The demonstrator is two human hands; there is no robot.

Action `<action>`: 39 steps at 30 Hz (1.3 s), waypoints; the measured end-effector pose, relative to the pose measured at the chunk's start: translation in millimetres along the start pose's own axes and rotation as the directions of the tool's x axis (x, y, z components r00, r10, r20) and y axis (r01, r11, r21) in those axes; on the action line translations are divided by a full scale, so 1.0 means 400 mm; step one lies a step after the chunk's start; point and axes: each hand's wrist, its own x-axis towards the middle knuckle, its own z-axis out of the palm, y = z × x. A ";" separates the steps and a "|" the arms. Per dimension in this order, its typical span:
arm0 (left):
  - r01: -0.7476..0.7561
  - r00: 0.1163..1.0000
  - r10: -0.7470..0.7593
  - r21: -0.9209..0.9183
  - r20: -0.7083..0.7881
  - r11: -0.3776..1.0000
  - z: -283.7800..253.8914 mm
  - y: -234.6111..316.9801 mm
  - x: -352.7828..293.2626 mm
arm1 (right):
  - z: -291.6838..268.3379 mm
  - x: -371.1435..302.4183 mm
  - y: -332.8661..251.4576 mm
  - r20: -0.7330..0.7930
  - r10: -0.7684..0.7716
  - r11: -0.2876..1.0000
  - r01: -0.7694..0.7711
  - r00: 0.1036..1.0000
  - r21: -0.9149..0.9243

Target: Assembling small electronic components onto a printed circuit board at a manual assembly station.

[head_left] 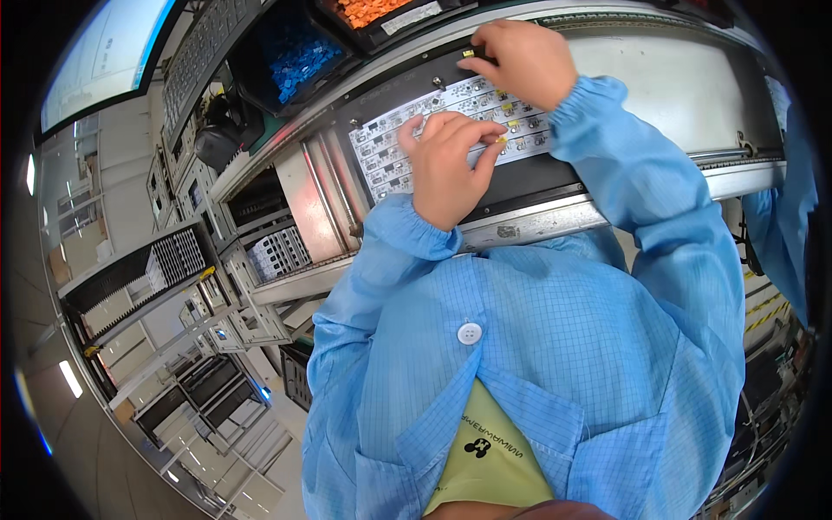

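White rectangular circuit panel [451, 130] w/ rows of small silver and dark parts, few yellow bits, lying flat in black carrier tray [529, 178] on metal conveyor bench [659, 82]. Tilted across frame, left end lower than right. Left hand [448, 165] resting on panel middle, fingers curled, thumb and forefinger pinched on small yellow component [502, 139] at panel surface. Right hand [522, 61] at tray's far edge, fingers closed round small dark part w/ yellow tip [472, 55]; what it is, can't tell. Both in light blue smock sleeves [641, 182] w/ elastic cuffs.

Near side of tray bounded by silver bench rail [555, 218], touching smock front. Far side: rail, then black bins, one w/ blue pieces [299, 54], one w/ orange pieces [364, 10]. Panel's left end uncovered; bare black tray strip under right forearm. Right of tray: bare pale bench stretch [685, 87], roomy. Left of bench: grey racks and shelving [173, 260], packed close. Second blue sleeve [793, 208] at far right edge.
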 end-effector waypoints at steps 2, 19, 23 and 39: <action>-0.014 1.000 0.014 0.006 -0.009 1.000 0.005 0.002 0.001 | 0.052 0.008 0.016 0.000 -0.006 0.999 0.006 1.000 -0.051; -0.135 0.988 0.142 0.101 -0.057 0.986 0.052 0.035 0.024 | -0.088 0.006 0.022 -0.181 0.172 0.937 -0.104 0.968 0.334; -0.180 0.982 0.185 0.135 -0.025 0.974 0.054 0.036 0.024 | -0.092 0.002 0.027 -0.258 0.105 0.955 -0.025 0.960 0.296; -0.487 0.861 0.507 0.231 -0.035 0.842 -0.089 -0.021 0.408 | -0.429 0.125 0.432 -0.658 0.179 0.973 -0.230 0.732 0.009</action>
